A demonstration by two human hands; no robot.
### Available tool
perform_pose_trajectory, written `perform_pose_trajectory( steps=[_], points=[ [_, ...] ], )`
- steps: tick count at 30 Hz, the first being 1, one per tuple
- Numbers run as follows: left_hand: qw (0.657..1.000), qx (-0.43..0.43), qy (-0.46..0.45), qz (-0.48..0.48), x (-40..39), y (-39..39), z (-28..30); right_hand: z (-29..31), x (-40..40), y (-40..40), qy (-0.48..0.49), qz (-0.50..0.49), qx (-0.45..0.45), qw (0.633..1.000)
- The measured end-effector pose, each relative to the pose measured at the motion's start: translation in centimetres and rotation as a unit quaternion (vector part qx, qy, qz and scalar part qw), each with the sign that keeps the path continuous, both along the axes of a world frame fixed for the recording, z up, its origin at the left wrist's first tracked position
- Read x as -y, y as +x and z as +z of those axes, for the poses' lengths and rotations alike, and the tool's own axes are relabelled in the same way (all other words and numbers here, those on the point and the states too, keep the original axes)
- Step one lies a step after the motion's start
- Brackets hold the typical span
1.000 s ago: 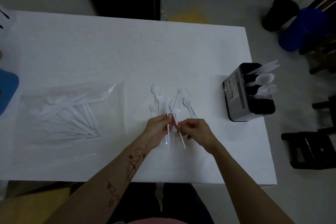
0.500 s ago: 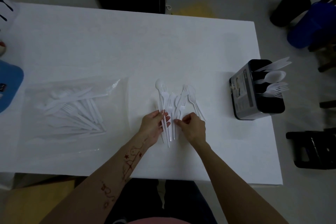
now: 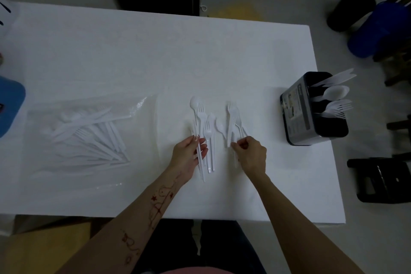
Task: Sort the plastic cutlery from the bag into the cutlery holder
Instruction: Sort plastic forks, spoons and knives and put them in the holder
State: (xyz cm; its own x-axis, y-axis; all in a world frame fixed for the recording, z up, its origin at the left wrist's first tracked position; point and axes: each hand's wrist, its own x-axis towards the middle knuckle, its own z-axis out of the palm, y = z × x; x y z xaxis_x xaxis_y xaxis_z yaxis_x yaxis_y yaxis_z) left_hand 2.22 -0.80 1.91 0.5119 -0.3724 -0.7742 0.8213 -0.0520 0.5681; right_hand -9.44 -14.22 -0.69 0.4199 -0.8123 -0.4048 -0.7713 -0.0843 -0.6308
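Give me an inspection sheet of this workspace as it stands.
Surface: white table, covered in white.
Job's things: clear bag with cutlery inside, at left; loose cutlery in two bunches at centre; black cutlery holder at right edge, with knives, spoons and forks sorted.
Clutter: blue object at left edge.
Hands: left hand holds handles of the left bunch; right hand pinches handles of the right bunch.
Cables: nothing seen.
Surroundings: black stool, blue container, dark bin on the floor.

You see a dim, bluish view, the white table (image 3: 133,51) brightest, floor and corners dark, soft faint shadows, wide-angle bending at the edges, slightly soft detail
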Motion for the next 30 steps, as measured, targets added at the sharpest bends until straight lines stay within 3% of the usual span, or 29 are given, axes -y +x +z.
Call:
perform_pose_trajectory(
  steps=[3, 6, 10, 16, 24, 30],
  points=[
    [1.000, 0.008, 0.003, 0.006, -0.3, 0.1, 0.1, 0.5, -0.9, 0.3, -0.066, -0.002, -0.008, 0.998],
    [1.000, 0.012, 0.013, 0.007, -0.6, 0.2, 0.0, 0.6, -2.3, 1.3, -0.130, 0.071, -0.005, 0.989],
    [1.000, 0.015, 0.021, -0.001, -0.7, 0.3, 0.0, 0.4, -3.5, 2.8, -0.080, 0.162, -0.052, 0.982],
    [1.000, 0.014, 0.011, -0.004, -1.0, 0.4, -0.1, 0.2, -1.8, 2.2, -0.082, 0.085, -0.063, 0.991],
    [1.000, 0.015, 0.007, -0.008, -1.1, 0.4, 0.0, 0.4, -1.9, 2.8, -0.071, 0.111, -0.095, 0.987],
    [1.000, 0.006, -0.005, -0.005, -0.3, 0.1, 0.5, 0.7, -1.2, 2.1, -0.044, 0.094, -0.061, 0.993]
  ],
)
